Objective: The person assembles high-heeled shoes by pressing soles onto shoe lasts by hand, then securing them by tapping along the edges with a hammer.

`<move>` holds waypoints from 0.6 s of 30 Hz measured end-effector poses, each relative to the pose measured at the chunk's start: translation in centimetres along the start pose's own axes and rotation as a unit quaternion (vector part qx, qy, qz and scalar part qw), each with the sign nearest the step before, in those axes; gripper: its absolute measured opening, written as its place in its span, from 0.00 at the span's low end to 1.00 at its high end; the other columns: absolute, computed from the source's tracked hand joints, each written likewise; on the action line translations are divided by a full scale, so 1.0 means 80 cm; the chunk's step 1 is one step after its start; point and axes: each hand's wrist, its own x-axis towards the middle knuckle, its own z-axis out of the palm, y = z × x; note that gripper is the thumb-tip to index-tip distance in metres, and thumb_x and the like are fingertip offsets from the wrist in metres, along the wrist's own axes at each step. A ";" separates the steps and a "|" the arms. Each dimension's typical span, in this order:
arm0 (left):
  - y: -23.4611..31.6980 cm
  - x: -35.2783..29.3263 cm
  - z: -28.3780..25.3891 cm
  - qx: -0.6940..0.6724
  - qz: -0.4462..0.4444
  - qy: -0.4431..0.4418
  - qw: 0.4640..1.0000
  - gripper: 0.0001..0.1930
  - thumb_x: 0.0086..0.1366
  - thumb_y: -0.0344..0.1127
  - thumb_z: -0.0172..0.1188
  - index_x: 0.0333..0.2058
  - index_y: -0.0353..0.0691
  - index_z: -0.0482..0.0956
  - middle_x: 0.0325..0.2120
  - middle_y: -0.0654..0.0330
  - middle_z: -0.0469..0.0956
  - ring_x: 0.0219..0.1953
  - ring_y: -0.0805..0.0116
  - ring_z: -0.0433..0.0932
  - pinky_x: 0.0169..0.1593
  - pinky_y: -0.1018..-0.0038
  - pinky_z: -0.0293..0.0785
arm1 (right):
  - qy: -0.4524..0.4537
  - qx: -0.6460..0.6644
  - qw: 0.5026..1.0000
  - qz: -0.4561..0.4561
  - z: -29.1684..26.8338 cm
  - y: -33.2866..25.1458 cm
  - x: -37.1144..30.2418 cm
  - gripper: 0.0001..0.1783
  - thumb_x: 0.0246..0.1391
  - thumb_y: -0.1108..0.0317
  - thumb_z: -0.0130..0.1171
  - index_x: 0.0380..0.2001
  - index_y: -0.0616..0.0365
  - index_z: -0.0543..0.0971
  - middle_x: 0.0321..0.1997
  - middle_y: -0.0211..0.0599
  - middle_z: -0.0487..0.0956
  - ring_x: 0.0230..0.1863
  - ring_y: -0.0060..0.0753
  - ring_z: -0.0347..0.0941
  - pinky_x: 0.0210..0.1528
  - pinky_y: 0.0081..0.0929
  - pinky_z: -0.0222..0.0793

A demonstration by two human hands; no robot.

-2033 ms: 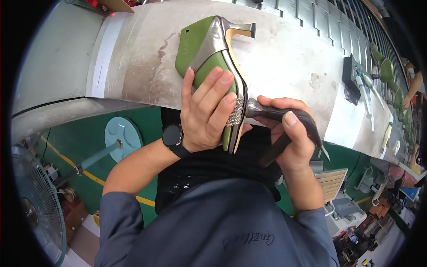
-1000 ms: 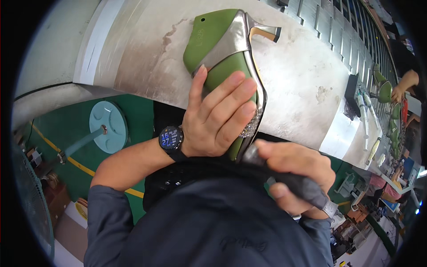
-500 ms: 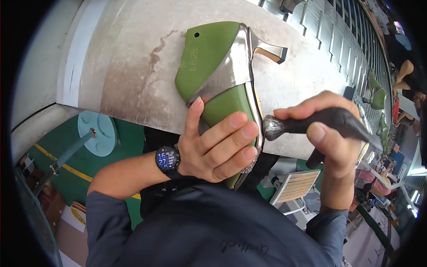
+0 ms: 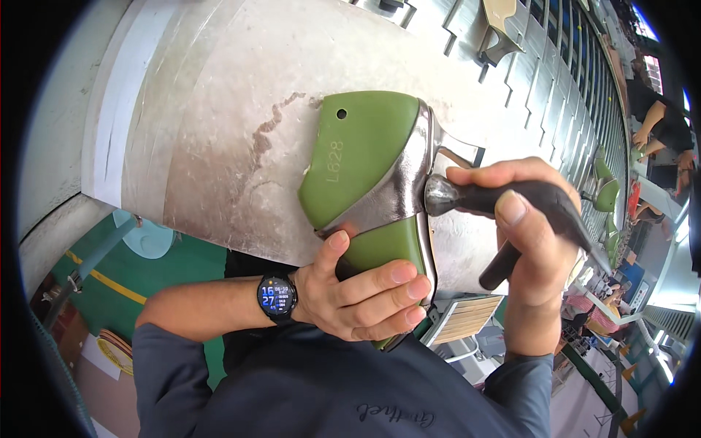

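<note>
A high-heeled shoe with a shiny metallic upper [image 4: 398, 182] is fitted on a green shoe last [image 4: 365, 135]. It lies on its side, with the toe end toward me and the heel [image 4: 458, 150] pointing right. My left hand [image 4: 361, 299] grips the front part, thumb on the near left edge and fingers across the last toward the sole. In my right hand [image 4: 537, 226] is a dark-handled shoemaker's hammer [image 4: 478, 201]. Its rounded metal face meets the sole's edge just below the heel, though actual contact is hard to tell. The toe is partly hidden by my left fingers.
The shoe rests over a worn pale workbench [image 4: 212, 146]. Beyond it runs a metal slatted conveyor [image 4: 537, 95] carrying another heeled shoe [image 4: 502, 29]. More green lasts [image 4: 606, 190] and people are at the right. A light blue stool [image 4: 150, 237] stands at lower left, a wooden slatted seat [image 4: 464, 319] at lower right.
The shoe and my left hand have come lower in the view, nearer my body. The hammer's face has shifted along the sole toward the heel. Both hands keep their holds.
</note>
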 end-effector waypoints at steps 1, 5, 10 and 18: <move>0.000 0.002 0.001 -0.007 0.000 -0.001 1.000 0.22 0.76 0.47 0.54 0.65 0.52 0.69 0.62 0.70 0.75 0.68 0.68 0.73 0.75 0.32 0.50 | 0.006 -0.107 0.993 0.050 0.002 -0.021 0.007 0.23 0.53 0.60 0.63 0.43 0.73 0.80 0.43 0.63 0.86 0.49 0.49 0.85 0.60 0.40 0.79; -0.006 0.002 0.000 0.002 0.005 -0.010 1.000 0.21 0.76 0.45 0.56 0.64 0.52 0.69 0.63 0.68 0.75 0.68 0.67 0.73 0.75 0.31 0.50 | -0.027 -0.145 0.987 0.058 0.004 -0.035 0.026 0.24 0.54 0.58 0.64 0.43 0.72 0.82 0.43 0.58 0.87 0.44 0.43 0.87 0.51 0.35 0.84; -0.007 0.001 -0.002 0.028 0.003 -0.007 1.000 0.22 0.76 0.44 0.57 0.65 0.51 0.67 0.63 0.66 0.75 0.68 0.66 0.73 0.75 0.30 0.50 | -0.107 -0.152 0.980 0.069 -0.015 -0.024 0.024 0.24 0.52 0.57 0.67 0.41 0.72 0.83 0.42 0.58 0.88 0.42 0.43 0.87 0.48 0.34 0.85; -0.004 0.005 0.005 0.037 0.023 0.005 0.999 0.21 0.76 0.40 0.56 0.64 0.48 0.68 0.63 0.59 0.75 0.66 0.60 0.75 0.72 0.29 0.55 | -0.123 -0.067 0.987 0.077 -0.017 -0.020 0.010 0.17 0.62 0.61 0.67 0.42 0.66 0.85 0.43 0.41 0.88 0.43 0.29 0.84 0.47 0.28 0.81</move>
